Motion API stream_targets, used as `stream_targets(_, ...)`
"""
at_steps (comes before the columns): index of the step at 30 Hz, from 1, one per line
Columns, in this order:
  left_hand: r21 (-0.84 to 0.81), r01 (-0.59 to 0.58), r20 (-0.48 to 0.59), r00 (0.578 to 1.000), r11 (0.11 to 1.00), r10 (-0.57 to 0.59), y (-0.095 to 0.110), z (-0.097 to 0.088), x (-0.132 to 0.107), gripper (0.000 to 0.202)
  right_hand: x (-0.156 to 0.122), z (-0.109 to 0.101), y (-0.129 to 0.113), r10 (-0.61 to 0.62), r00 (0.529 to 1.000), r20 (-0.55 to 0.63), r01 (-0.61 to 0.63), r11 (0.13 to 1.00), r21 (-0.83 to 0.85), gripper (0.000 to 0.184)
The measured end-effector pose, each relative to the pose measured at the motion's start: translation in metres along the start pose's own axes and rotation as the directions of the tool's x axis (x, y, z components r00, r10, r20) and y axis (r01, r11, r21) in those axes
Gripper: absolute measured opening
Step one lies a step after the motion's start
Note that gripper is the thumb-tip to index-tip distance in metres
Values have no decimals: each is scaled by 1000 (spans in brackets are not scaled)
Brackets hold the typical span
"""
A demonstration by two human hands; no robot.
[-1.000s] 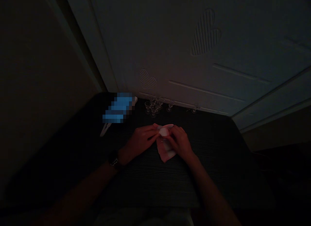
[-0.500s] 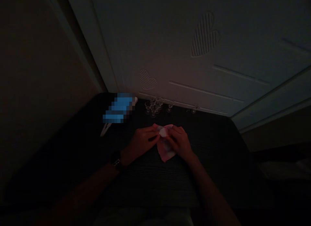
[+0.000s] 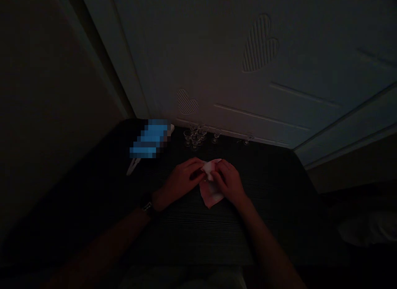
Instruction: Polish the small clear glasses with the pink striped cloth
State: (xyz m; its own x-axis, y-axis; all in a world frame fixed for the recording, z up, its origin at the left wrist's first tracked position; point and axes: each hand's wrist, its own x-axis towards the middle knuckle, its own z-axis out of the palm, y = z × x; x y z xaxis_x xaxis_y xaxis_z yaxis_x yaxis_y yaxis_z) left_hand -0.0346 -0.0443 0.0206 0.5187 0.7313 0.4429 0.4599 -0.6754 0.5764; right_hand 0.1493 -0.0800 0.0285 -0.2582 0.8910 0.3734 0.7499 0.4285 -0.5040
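Note:
A pink and white cloth point(image 3: 211, 194) hangs between my two hands above the dark table. My left hand point(image 3: 183, 175), with a dark watch on its wrist, pinches the cloth's upper left part. On the other side, my right hand point(image 3: 231, 180) grips the upper right of it, fingers curled in. The white bunched middle shows between the fingertips. Whether something small is wrapped inside the cloth, I cannot tell. Beyond the hands stands a cluster of small stemmed glasses point(image 3: 194, 138), with another glass point(image 3: 216, 137) just to its right.
A further small glass point(image 3: 246, 140) is by the wall, farther right. At the back left, a device with a blurred blue screen point(image 3: 151, 138) rests on a white stand point(image 3: 132, 167). A pale panel with raised hearts point(image 3: 260, 44) closes off the table's point(image 3: 192, 235) far edge.
My fingers have shifted slightly on the cloth; the left fingertips have drawn in, and the white bunched part has changed shape. The glasses and device stay in place.

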Motion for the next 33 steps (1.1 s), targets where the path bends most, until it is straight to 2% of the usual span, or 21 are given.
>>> stream_targets(3, -31, 32, 51, 998, 999, -31, 2, -1, 1, 23, 0, 0, -2, 82, 996, -40, -79, 995, 52, 21)
stream_targets(6, -38, 38, 79, 996, 999, -35, 3, -1, 1, 27, 1, -1, -5, 58, 998, -35, -56, 997, 61, 32)
stream_targets(10, -47, 5, 131, 991, 999, 1, 3, 0, 0, 31, 2, -1, -7, 1, 1000, -4, -1, 1000, -5, 29)
stream_targets(18, -37, 94, 149, 985, 995, -87, 3, 6, 0, 46, 1, 1, -5, 105, 992, -73, -103, 994, 30, 22)
stream_targets(21, -37, 93, 117, 989, 995, -88, 8, 5, 1, 44, 0, 2, -4, 148, 984, -97, -144, 989, 45, 21)
stream_targets(25, -88, 111, -4, 994, 990, -112, 12, 1, 2, 40, 0, 3, -3, 184, 976, -114, -177, 982, 69, 20)
stream_targets(28, -199, 147, -45, 986, 969, -159, 12, -2, 3, 41, 0, 3, -2, 191, 976, -104, -187, 981, 47, 22)
stream_targets(33, -441, 179, -38, 975, 879, -217, 10, -2, 6, 39, 1, 3, 0, 155, 987, -46, -156, 988, -10, 22)
